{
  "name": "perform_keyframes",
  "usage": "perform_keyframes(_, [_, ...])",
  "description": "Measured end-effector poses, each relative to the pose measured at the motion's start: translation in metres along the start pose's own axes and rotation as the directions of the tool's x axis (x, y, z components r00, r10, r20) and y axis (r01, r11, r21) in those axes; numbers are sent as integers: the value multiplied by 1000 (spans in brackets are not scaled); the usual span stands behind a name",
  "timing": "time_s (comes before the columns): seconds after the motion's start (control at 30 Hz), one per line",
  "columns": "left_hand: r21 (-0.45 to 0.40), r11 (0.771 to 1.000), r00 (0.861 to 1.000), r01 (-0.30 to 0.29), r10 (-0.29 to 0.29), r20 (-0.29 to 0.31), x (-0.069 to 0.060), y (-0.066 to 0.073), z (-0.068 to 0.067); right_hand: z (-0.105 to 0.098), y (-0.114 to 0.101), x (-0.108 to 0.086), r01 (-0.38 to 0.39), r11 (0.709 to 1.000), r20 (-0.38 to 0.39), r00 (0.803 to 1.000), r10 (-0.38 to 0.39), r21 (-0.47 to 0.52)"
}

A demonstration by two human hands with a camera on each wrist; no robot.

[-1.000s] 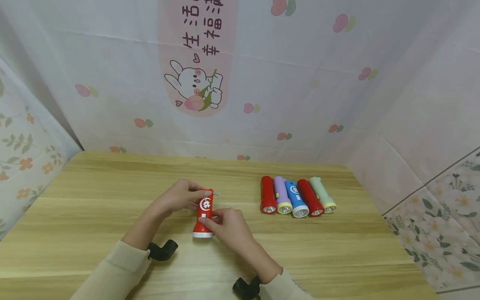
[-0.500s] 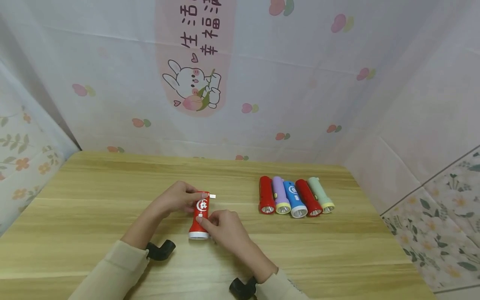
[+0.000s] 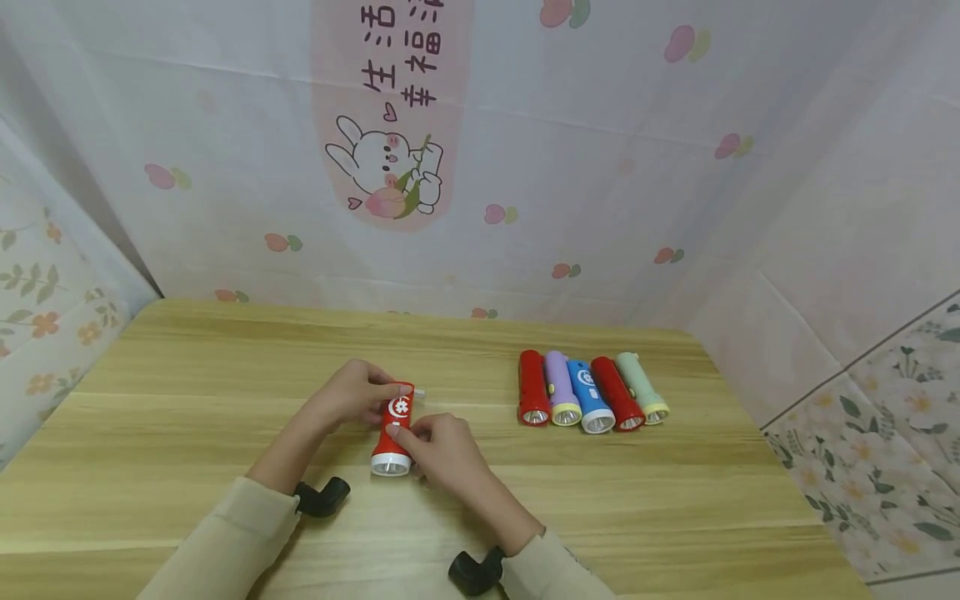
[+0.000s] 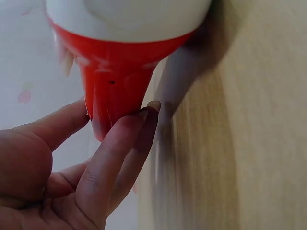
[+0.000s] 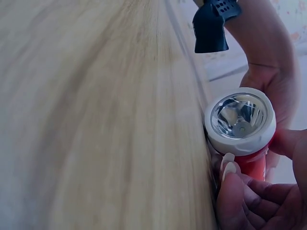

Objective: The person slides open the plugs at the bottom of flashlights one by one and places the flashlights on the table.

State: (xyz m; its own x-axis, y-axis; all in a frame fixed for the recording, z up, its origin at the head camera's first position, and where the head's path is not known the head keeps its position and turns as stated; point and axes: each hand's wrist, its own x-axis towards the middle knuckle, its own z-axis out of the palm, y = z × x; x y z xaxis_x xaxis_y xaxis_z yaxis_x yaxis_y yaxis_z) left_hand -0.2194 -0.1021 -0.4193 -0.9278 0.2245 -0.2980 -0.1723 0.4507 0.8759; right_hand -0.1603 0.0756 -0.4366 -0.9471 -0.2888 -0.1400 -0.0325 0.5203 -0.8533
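Observation:
Both hands hold one red flashlight (image 3: 396,425) with a white head ring and a white flower mark. My left hand (image 3: 360,395) pinches its tail end, thumb on top; a small pale tab (image 3: 419,393) sticks out there to the right. My right hand (image 3: 444,450) grips it near the head, the thumb by the white switch. The lens (image 5: 239,116) faces the right wrist camera and looks unlit. In the left wrist view, the left fingers (image 4: 122,158) hold the narrow red body (image 4: 117,86) from both sides, close to the wooden surface.
To the right several flashlights lie side by side on the wooden table (image 3: 225,358): red (image 3: 533,387), purple (image 3: 562,387), blue (image 3: 589,396), dark red (image 3: 617,392) and pale green (image 3: 642,387). Black wrist cameras (image 3: 322,497) sit on both wrists. A printed curtain hangs behind.
The red flashlight has shifted slightly left, its head end tipping up so that more of the lens shows. The right hand has moved left with it; the left has moved little.

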Motion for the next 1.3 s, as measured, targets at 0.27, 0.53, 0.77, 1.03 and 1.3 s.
perform_keyframes(0.27, [12,1000,999,4,-4,-46,3,-2,2,1,1,2,-11,998,-2,1000,11,54])
perform_keyframes(0.53, [66,997,993,-37,44,-108,3,-3,5,3,3,5,-25,999,-4,1000,25,48])
perform_keyframes(0.77, [99,995,990,-30,43,-132,2,-2,5,5,4,6,-30,998,-12,999,30,52])
perform_keyframes(1.03, [120,992,987,-34,52,-154,1,-1,4,5,2,7,-23,998,-27,999,25,52])
perform_keyframes(1.3, [142,989,985,-42,64,-159,3,-4,2,7,4,7,-4,1000,-65,998,6,22])
